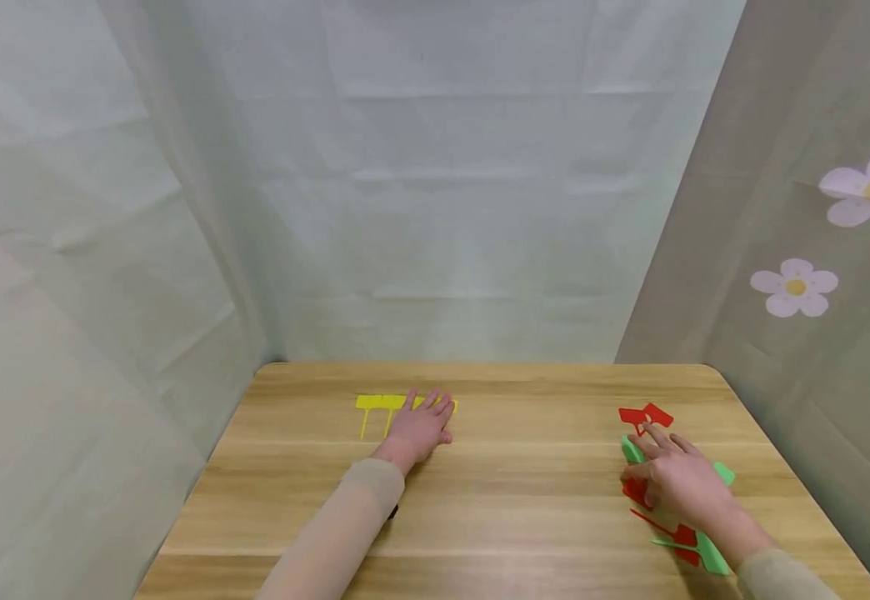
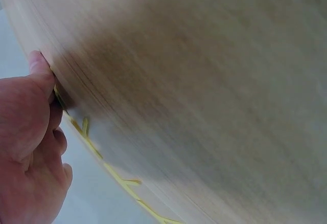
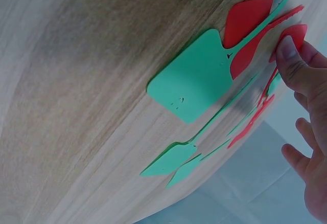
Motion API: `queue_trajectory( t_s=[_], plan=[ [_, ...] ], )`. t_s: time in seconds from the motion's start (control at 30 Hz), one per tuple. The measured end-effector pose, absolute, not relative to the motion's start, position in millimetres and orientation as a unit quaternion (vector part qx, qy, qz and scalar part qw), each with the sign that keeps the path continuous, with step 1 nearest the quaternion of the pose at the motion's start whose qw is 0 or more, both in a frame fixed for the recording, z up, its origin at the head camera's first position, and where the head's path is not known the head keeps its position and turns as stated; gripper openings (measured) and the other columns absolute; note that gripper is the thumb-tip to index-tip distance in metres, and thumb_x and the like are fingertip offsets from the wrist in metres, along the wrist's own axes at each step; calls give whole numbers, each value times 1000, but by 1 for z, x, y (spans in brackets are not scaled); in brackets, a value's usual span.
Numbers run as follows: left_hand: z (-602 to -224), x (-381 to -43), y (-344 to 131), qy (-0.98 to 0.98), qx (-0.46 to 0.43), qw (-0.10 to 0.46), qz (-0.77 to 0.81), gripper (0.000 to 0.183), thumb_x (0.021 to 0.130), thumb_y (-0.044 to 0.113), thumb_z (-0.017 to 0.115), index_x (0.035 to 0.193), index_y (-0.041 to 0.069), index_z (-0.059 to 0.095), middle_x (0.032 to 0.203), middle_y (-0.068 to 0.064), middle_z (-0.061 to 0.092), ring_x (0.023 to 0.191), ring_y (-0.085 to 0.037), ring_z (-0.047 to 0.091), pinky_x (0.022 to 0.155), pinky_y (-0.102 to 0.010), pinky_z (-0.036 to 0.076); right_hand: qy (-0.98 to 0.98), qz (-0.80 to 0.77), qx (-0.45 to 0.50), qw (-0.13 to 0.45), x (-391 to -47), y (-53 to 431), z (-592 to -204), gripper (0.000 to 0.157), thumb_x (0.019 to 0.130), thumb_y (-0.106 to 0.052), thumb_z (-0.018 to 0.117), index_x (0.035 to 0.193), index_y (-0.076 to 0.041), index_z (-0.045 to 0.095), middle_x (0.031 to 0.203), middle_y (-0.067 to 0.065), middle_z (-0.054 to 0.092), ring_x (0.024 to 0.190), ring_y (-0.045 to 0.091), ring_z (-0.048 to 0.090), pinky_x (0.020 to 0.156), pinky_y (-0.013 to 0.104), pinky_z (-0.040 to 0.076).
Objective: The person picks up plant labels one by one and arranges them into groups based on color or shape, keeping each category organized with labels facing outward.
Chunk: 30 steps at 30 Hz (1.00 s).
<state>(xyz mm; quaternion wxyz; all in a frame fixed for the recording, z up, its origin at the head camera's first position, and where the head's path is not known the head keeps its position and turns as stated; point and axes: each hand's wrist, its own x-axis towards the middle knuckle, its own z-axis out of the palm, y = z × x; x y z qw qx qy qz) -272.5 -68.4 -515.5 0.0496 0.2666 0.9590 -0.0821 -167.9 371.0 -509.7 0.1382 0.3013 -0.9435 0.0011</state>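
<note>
My left hand [image 1: 420, 429] lies with fingers stretched over the right part of a row of yellow T-shaped plant labels [image 1: 381, 402]. In the left wrist view, the left hand [image 2: 36, 147] covers one end of the yellow row [image 2: 122, 181]. My right hand [image 1: 682, 479] is above a loose group of red and green plant labels. Its thumb and index finger pinch a red plant label [image 3: 296, 32], while the other fingers spread apart. A large green label [image 3: 191, 78] overlaps red ones next to this hand.
Two red labels [image 1: 633, 415] lie at the far end of the right-hand group. Nearer me, a green label [image 1: 712, 554] and a red one [image 1: 684, 543] lie crossed. The wooden table [image 1: 525, 500] meets pale hanging sheets [image 1: 465, 208] at its back and sides.
</note>
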Motion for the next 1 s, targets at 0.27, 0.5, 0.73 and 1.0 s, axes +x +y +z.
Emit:
queue_trajectory(
  t_s=[0.27,0.5,0.73,1.0],
  plan=[
    [-517,-269,-70,959,268,49,-75,68,98,50,49,156,16,36,161,2,32,150,-22,22,120,-53,15,-922,-31,347,169,-171,370,-508,42,53,-7,86,89,-28,81,124,18,67,127,49,49,95,60,45],
    [-517,-271,-70,958,267,48,-88,69,98,52,47,157,18,35,161,4,31,150,-21,21,120,-53,15,-910,-18,388,145,-182,366,-487,27,53,-15,94,70,-25,76,119,16,69,122,49,54,91,62,46],
    [-521,-276,-68,959,265,50,-89,71,97,54,47,157,19,33,161,5,30,151,-20,19,120,-53,14,-937,40,345,44,-192,354,-447,29,68,-16,88,69,-35,67,126,17,66,129,50,48,100,65,38],
    [-522,-276,-68,960,257,67,-86,71,97,54,47,158,20,31,162,5,27,151,-19,17,121,-52,11,-971,147,185,22,-204,308,-440,12,95,-25,68,86,-26,60,140,17,56,138,47,37,88,56,50]
  ],
)
